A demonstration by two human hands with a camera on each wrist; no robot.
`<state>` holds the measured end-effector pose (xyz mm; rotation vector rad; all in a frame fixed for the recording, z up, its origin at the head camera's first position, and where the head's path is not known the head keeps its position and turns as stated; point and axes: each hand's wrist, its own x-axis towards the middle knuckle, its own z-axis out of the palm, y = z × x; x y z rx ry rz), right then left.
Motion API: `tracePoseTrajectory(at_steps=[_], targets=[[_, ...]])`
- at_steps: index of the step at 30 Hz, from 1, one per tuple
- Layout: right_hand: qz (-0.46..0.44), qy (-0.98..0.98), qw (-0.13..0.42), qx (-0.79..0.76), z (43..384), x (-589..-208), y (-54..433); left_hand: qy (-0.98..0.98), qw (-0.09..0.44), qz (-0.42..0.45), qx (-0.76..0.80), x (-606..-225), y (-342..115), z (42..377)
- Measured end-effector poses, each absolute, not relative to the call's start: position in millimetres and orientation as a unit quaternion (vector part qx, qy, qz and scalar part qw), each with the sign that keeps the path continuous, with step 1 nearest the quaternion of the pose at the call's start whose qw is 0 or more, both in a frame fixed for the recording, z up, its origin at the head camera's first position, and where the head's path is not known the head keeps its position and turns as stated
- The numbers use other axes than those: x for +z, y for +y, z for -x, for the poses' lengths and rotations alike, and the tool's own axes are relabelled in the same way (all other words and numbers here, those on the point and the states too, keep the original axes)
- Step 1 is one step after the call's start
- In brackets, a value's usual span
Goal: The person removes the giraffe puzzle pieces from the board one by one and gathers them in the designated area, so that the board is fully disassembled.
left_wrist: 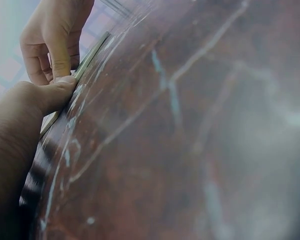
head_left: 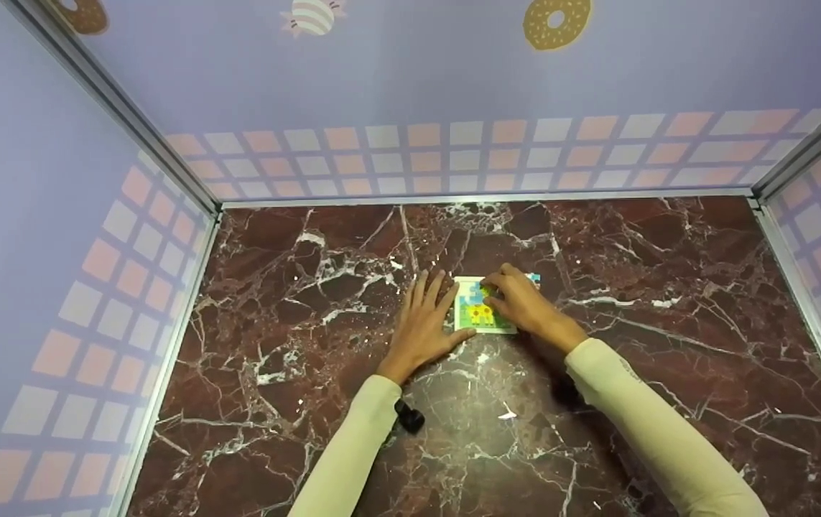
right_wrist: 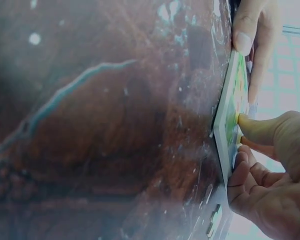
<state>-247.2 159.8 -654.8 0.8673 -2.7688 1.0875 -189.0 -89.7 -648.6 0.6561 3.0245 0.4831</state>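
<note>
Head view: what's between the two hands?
The picture puzzle sits between the left hand, thumb at its edge, and right hand, which partly covers it; head view shows this.

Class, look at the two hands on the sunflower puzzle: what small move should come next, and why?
Probably press down gently where the right hand meets the puzzle, before reaching for what looks like a loose piece just past that hand. The right hand is already at the puzzle's surface, and the thumb of the left hand touches the near edge, which should help steady it.
</note>
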Motion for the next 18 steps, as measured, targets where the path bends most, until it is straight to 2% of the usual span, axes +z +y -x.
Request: tracePoseTrajectory(at_steps=[5,11,18], targets=[[-0.291,-0.888,0.020,0.357,238.0,-630.0,155.6,0.966,0.002,-0.209,0.154,-648.2,-89.6,189.2],[-0.306,-0.892,0.006,0.334,257.6,-663.7,157.9,0.965,-0.006,-0.212,0.156,-648.4,-89.8,188.3],[-0.333,-0.889,0.033,0.313,268.7,-683.5,160.9,0.962,-0.009,-0.215,0.169,-648.3,-89.7,187.8]])
